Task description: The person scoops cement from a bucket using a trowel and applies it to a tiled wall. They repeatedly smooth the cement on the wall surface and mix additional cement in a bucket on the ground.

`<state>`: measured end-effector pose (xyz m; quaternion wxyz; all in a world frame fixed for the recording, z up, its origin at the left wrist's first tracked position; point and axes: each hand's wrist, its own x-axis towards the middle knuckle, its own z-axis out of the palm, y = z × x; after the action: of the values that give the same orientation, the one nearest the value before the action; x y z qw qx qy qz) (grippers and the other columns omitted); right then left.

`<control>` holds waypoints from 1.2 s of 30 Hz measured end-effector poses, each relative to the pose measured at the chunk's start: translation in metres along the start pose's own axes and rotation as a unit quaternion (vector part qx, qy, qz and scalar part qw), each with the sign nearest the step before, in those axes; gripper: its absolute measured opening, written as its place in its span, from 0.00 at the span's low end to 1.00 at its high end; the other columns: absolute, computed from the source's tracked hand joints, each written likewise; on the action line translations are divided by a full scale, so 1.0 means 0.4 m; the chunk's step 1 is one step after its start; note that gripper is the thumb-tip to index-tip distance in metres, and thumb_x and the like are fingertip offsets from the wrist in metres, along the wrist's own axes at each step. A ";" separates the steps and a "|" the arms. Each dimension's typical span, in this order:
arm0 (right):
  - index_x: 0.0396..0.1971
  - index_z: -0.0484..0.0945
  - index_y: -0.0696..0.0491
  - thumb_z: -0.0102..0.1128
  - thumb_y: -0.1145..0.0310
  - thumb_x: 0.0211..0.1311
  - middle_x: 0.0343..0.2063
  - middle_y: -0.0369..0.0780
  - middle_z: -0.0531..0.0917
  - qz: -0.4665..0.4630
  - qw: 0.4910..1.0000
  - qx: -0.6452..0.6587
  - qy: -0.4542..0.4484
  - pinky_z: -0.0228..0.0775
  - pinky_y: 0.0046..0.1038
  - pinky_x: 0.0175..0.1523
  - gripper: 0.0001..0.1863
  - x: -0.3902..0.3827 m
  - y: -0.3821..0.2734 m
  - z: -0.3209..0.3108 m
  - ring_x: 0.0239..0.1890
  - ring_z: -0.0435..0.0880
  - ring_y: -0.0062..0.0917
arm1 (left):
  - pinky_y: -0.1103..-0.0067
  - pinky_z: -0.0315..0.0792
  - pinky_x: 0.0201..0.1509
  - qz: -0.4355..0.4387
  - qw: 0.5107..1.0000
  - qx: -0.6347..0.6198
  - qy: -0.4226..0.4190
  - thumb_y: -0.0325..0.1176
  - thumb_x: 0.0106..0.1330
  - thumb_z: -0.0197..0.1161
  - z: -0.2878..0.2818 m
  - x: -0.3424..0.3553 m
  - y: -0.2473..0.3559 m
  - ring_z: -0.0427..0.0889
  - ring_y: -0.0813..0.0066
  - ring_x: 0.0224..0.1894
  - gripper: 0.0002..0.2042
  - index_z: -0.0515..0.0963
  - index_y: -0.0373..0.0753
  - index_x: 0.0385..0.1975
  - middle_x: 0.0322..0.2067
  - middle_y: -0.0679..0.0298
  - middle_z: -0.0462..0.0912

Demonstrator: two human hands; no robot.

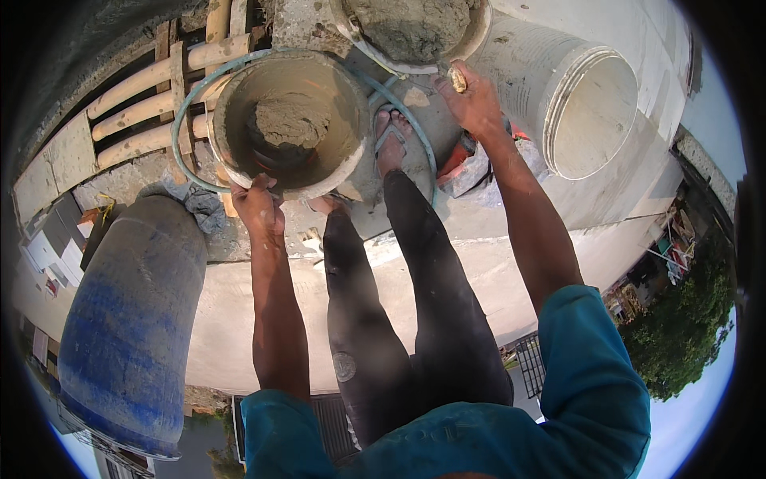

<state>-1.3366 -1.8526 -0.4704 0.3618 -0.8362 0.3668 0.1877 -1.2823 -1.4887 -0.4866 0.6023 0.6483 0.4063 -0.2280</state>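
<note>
We are finding passage between the left bucket and right hand, though a hose is crossing it; a blue barrel is obstructing near left.

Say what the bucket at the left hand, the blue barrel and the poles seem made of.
Bucket: probably plastic, dull; thin, pale rim under grey smears. Blue barrel: likely plastic, scuffed matt; rounded, moulded-looking edges. Poles: perhaps bamboo or wood, smoothish; round, tan lengths.
</note>
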 end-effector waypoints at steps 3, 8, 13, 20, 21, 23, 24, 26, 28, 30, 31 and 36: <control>0.51 0.79 0.58 0.66 0.51 0.58 0.35 0.50 0.87 -0.048 0.997 -0.006 -0.051 0.76 0.39 0.47 0.28 -0.081 -0.002 -0.007 0.40 0.87 0.42 | 0.80 0.68 0.20 0.011 0.999 -0.022 -0.027 0.18 0.58 0.59 0.020 0.045 -0.032 0.79 0.77 0.29 0.17 0.74 0.40 0.48 0.33 0.66 0.80; 0.50 0.79 0.57 0.65 0.59 0.58 0.38 0.49 0.87 -0.098 0.972 -0.212 -0.016 0.80 0.39 0.40 0.23 -0.227 -0.116 0.097 0.40 0.88 0.41 | 0.82 0.70 0.22 0.020 0.993 -0.081 -0.083 0.16 0.58 0.59 0.055 0.128 -0.110 0.79 0.77 0.27 0.17 0.75 0.37 0.47 0.32 0.64 0.81; 0.59 0.73 0.52 0.63 0.60 0.61 0.48 0.49 0.83 -0.141 0.959 -0.245 0.024 0.82 0.40 0.41 0.26 -0.290 -0.137 0.237 0.42 0.88 0.43 | 0.78 0.77 0.33 0.008 0.987 -0.049 -0.150 0.16 0.58 0.57 0.036 0.279 -0.208 0.81 0.74 0.33 0.19 0.74 0.38 0.50 0.36 0.64 0.81; 0.63 0.70 0.50 0.63 0.50 0.63 0.48 0.47 0.80 -0.045 0.915 -0.365 -0.166 0.81 0.39 0.40 0.32 -0.226 -0.086 0.466 0.42 0.87 0.39 | 0.62 0.76 0.48 -0.114 0.977 0.047 -0.174 0.24 0.60 0.64 -0.046 0.327 -0.267 0.81 0.66 0.45 0.22 0.71 0.43 0.56 0.47 0.62 0.80; 0.61 0.72 0.49 0.62 0.52 0.63 0.48 0.46 0.81 -0.073 0.937 -0.316 -0.128 0.81 0.39 0.43 0.29 -0.227 -0.101 0.464 0.43 0.87 0.39 | 0.56 0.73 0.55 -0.126 0.971 0.079 -0.186 0.27 0.62 0.65 -0.050 0.324 -0.259 0.79 0.64 0.49 0.23 0.69 0.44 0.57 0.50 0.61 0.78; 0.57 0.77 0.49 0.59 0.57 0.65 0.47 0.44 0.81 -0.106 0.967 -0.230 -0.036 0.80 0.38 0.48 0.22 -0.275 -0.121 0.399 0.45 0.87 0.38 | 0.52 0.70 0.60 -0.143 0.956 0.133 -0.217 0.39 0.66 0.67 -0.052 0.292 -0.226 0.76 0.61 0.54 0.24 0.66 0.45 0.59 0.55 0.64 0.75; 0.56 0.78 0.49 0.60 0.52 0.65 0.46 0.43 0.80 -0.157 0.974 -0.161 -0.006 0.80 0.40 0.46 0.24 -0.304 -0.130 0.330 0.45 0.86 0.39 | 0.53 0.70 0.60 -0.116 0.948 0.181 -0.233 0.45 0.68 0.65 -0.101 0.283 -0.216 0.76 0.58 0.56 0.30 0.62 0.45 0.65 0.56 0.61 0.74; 0.53 0.81 0.49 0.63 0.50 0.65 0.42 0.42 0.81 -0.198 0.976 -0.043 0.081 0.80 0.39 0.43 0.23 -0.337 -0.129 0.141 0.44 0.85 0.38 | 0.52 0.68 0.61 -0.114 0.942 0.264 -0.171 0.49 0.68 0.64 -0.168 0.245 -0.205 0.75 0.58 0.57 0.40 0.52 0.47 0.76 0.60 0.60 0.72; 0.47 0.84 0.50 0.65 0.58 0.66 0.37 0.40 0.85 -0.179 0.965 0.077 0.175 0.79 0.33 0.42 0.15 -0.342 -0.076 -0.056 0.41 0.87 0.32 | 0.50 0.66 0.59 -0.138 0.919 0.351 -0.116 0.43 0.72 0.59 -0.283 0.233 -0.220 0.76 0.59 0.58 0.33 0.56 0.51 0.75 0.61 0.63 0.74; 0.46 0.84 0.53 0.64 0.63 0.69 0.32 0.38 0.87 0.019 0.951 0.206 0.230 0.77 0.26 0.41 0.12 -0.271 0.044 -0.215 0.35 0.86 0.22 | 0.69 0.71 0.36 -0.185 0.919 0.326 -0.126 0.35 0.68 0.58 -0.396 0.212 -0.218 0.78 0.73 0.43 0.28 0.66 0.50 0.70 0.51 0.70 0.80; 0.46 0.84 0.54 0.61 0.63 0.71 0.31 0.35 0.87 0.048 0.927 0.237 0.287 0.75 0.23 0.40 0.12 -0.208 0.132 -0.266 0.34 0.84 0.15 | 0.74 0.72 0.31 -0.127 0.891 0.412 -0.141 0.31 0.65 0.56 -0.440 0.181 -0.222 0.81 0.72 0.37 0.21 0.76 0.44 0.60 0.49 0.64 0.83; 0.50 0.82 0.42 0.53 0.68 0.67 0.39 0.45 0.87 0.155 0.970 -0.150 0.114 0.78 0.41 0.50 0.15 0.131 0.594 -0.280 0.46 0.87 0.39 | 0.70 0.79 0.39 -0.163 0.782 0.577 -0.174 0.27 0.57 0.56 -0.606 0.068 -0.237 0.87 0.62 0.36 0.10 0.82 0.32 0.32 0.37 0.48 0.87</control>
<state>-1.4746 -2.0724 -0.5372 0.1545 -0.8299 0.4981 0.1982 -1.3898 -1.2527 -0.5229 0.1304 0.7482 0.1868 -0.6231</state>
